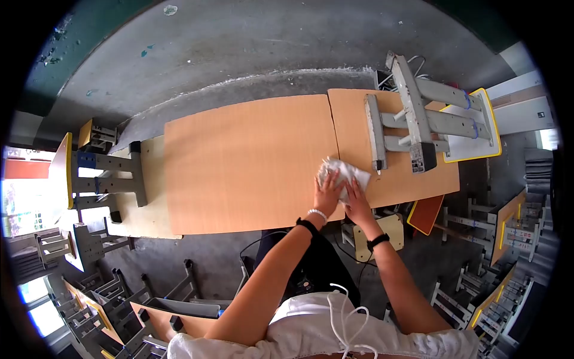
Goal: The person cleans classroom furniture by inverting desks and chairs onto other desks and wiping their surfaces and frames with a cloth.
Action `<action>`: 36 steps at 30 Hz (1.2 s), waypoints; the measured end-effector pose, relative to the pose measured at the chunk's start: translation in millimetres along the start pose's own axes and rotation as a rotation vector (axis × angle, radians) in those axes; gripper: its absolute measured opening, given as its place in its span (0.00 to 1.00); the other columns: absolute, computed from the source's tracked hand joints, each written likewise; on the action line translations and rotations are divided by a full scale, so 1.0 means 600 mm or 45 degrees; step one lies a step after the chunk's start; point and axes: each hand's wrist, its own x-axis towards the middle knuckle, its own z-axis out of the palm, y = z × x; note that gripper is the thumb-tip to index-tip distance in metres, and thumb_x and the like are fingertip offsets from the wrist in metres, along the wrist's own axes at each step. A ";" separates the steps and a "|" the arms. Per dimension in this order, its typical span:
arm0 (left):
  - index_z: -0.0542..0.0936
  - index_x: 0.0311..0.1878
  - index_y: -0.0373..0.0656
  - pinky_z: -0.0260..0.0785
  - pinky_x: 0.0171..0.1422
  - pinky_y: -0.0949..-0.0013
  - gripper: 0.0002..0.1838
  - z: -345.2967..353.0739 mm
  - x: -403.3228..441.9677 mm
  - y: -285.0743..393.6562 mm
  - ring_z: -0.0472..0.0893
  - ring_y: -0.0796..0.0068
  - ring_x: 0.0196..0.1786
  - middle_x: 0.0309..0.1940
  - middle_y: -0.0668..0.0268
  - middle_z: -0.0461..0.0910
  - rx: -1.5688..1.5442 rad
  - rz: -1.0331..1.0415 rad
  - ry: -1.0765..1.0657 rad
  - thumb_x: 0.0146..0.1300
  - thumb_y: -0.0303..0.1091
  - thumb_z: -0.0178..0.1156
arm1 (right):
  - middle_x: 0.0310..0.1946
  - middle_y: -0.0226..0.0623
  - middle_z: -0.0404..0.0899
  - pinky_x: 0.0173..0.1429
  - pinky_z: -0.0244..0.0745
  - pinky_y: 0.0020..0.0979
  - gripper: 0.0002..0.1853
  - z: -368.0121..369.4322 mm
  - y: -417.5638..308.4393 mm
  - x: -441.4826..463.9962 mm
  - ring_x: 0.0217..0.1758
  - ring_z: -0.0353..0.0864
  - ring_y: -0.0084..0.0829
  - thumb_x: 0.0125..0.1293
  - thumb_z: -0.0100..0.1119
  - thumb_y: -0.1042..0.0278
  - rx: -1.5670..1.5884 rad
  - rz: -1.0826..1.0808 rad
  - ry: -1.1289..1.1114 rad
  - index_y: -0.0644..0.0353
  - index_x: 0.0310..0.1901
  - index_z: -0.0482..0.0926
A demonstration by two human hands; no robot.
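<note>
A folded white cloth (353, 172) lies on the wood-coloured tabletop (251, 161), near its front edge and over the seam between two boards. My left hand (328, 192) rests on the left part of the cloth, its fingers spread. Close beside it, my right hand (357, 202) touches the cloth's lower right part with fingers stretched out and pointing away from me. The thumbs are hard to make out. A white bead bracelet and a black band circle my left wrist, and a black band is on the right one.
An upturned stool or desk with grey metal legs (412, 113) stands on the right board. Another upturned piece with grey legs (113, 173) lies at the left end. A small stool (379, 237) is below the front edge. Stacked furniture crowds both sides; a grey wall (269, 48) rises behind.
</note>
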 end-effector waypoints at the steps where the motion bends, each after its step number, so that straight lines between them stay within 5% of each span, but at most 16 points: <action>1: 0.58 0.66 0.60 0.43 0.65 0.39 0.33 0.012 -0.016 0.009 0.46 0.63 0.71 0.70 0.65 0.39 0.017 0.019 0.016 0.55 0.39 0.55 | 0.66 0.51 0.45 0.67 0.52 0.40 0.41 -0.004 -0.003 -0.018 0.68 0.48 0.50 0.48 0.59 0.72 -0.032 -0.003 -0.030 0.61 0.65 0.51; 9: 0.61 0.64 0.60 0.44 0.68 0.45 0.32 -0.036 -0.191 -0.105 0.49 0.66 0.70 0.69 0.68 0.45 -0.098 0.075 -0.009 0.53 0.34 0.54 | 0.66 0.56 0.41 0.69 0.47 0.41 0.40 0.052 -0.157 -0.060 0.69 0.43 0.53 0.50 0.57 0.72 0.006 -0.138 -0.284 0.66 0.65 0.48; 20: 0.56 0.66 0.60 0.43 0.68 0.45 0.39 -0.141 -0.528 -0.471 0.48 0.66 0.71 0.70 0.66 0.45 -0.090 -0.649 -0.051 0.49 0.27 0.56 | 0.66 0.51 0.47 0.69 0.49 0.38 0.35 0.252 -0.555 0.147 0.69 0.46 0.47 0.53 0.57 0.62 0.159 -0.974 -0.601 0.64 0.62 0.57; 23: 0.55 0.67 0.61 0.45 0.68 0.45 0.42 -0.139 -0.585 -0.524 0.48 0.66 0.71 0.69 0.66 0.45 0.021 -0.763 0.044 0.47 0.29 0.60 | 0.66 0.51 0.46 0.70 0.46 0.38 0.36 0.301 -0.648 0.159 0.70 0.45 0.47 0.54 0.57 0.56 0.157 -0.964 -0.601 0.65 0.62 0.57; 36: 0.52 0.68 0.61 0.46 0.66 0.43 0.43 -0.152 -0.466 -0.618 0.47 0.60 0.71 0.70 0.62 0.40 -0.016 -0.485 0.055 0.48 0.35 0.59 | 0.66 0.46 0.50 0.69 0.51 0.34 0.31 0.285 -0.625 0.241 0.69 0.50 0.41 0.53 0.54 0.70 0.056 -0.728 -0.402 0.64 0.60 0.60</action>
